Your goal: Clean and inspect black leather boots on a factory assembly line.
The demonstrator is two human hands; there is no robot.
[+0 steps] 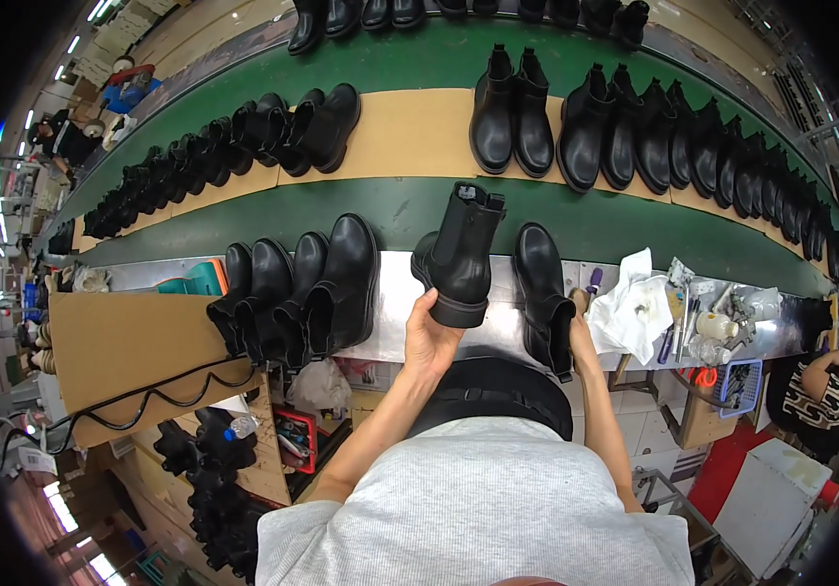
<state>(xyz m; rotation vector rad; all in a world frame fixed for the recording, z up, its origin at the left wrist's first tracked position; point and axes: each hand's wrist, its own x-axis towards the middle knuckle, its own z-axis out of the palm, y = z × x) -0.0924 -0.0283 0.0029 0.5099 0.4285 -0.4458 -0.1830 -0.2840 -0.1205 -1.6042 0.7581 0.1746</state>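
Observation:
My left hand (431, 332) grips a black ankle boot (460, 249) by its thick sole, thumb on the edge. That boot is raised over the metal ledge, its shaft pointing away from me. Another black boot (540, 278) lies on the ledge to its right, toe away from me. Beside this second boot's shaft is my right hand (581, 327), fingers curled and partly hidden; a small brownish thing seems to be in them, too unclear to name. To the left, several black boots (346, 269) stand close together on the ledge.
Past the metal ledge (395, 317) runs a green conveyor belt (400, 215) with rows of black boots (634, 127) on cardboard. At right are a white cloth (631, 308), a screwdriver (665, 344) and a blue basket (737, 388). A cardboard sheet (131, 352) stands left. A person (815, 400) is far right.

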